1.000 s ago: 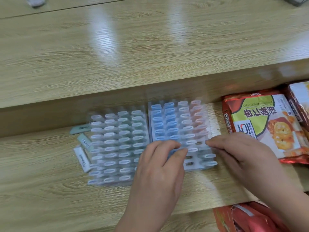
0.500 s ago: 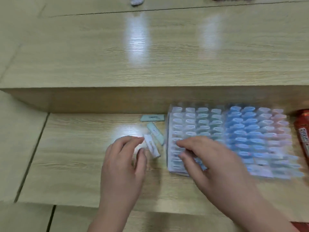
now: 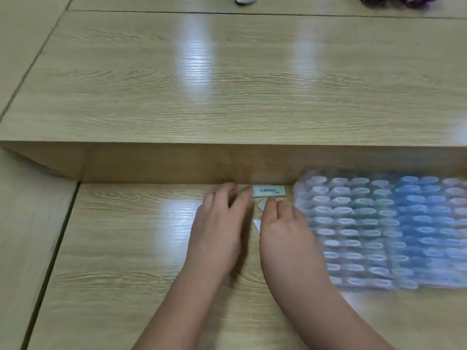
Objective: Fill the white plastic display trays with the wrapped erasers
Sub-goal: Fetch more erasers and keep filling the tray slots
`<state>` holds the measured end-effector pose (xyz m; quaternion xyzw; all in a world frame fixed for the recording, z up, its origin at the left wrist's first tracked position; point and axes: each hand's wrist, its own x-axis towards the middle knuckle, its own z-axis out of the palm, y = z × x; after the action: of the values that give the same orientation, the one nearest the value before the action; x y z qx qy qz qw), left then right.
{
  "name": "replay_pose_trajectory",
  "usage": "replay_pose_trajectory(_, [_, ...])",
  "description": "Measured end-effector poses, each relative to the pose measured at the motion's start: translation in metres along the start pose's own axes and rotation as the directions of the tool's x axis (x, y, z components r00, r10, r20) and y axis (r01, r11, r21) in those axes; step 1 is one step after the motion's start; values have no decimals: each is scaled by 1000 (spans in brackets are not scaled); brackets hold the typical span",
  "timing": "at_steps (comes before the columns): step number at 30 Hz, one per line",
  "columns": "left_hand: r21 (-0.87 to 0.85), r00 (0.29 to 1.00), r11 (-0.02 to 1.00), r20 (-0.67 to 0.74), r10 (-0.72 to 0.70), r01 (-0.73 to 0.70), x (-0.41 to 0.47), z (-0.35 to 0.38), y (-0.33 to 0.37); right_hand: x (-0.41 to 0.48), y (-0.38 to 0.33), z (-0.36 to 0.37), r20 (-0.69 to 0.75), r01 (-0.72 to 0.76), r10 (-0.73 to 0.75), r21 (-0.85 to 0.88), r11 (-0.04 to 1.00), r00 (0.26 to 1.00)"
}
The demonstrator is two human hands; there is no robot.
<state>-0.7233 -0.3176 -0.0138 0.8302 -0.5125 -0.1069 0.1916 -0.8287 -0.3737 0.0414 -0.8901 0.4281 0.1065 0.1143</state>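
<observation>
Here, the left hand [image 3: 219, 223] reaches with loose, empty fingers toward a green wrapped eraser [image 3: 269, 192] lying against the far wooden step [image 3: 151, 162]. The right hand [image 3: 285, 231] covers more loose erasers [image 3: 257, 223] (whether it pinches one, I cannot tell). Just right sit the trays [image 3: 353, 233], nearly full. With both hands crowding one spot, a hurried grab could flick an eraser away or jolt the trays.

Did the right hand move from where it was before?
Yes. The right hand moved left, off the white tray and over the loose erasers beside it.
</observation>
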Motion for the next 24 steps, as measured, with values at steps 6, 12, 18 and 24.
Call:
replay_pose_trajectory(6, [85, 999, 996, -46, 0, 4, 11, -1, -5, 3, -2, 12, 36, -21, 20, 31, 999, 999])
replay_pose_trajectory(12, [119, 995, 993, -99, 20, -8, -13, -13, -36, 2, -1, 20, 30, 25, -27, 72, 997, 999])
replay_pose_trajectory(18, [-234, 981, 956, -35, -190, 177, -22, -20, -44, -11, 2, 5, -56, 146, -138, 194, 970, 989])
replay_pose_trajectory(24, [-394, 962, 901, -119, -244, 180, -28, -37, -21, -56, 54, -30, -335, 237, -79, 465, 853, 939])
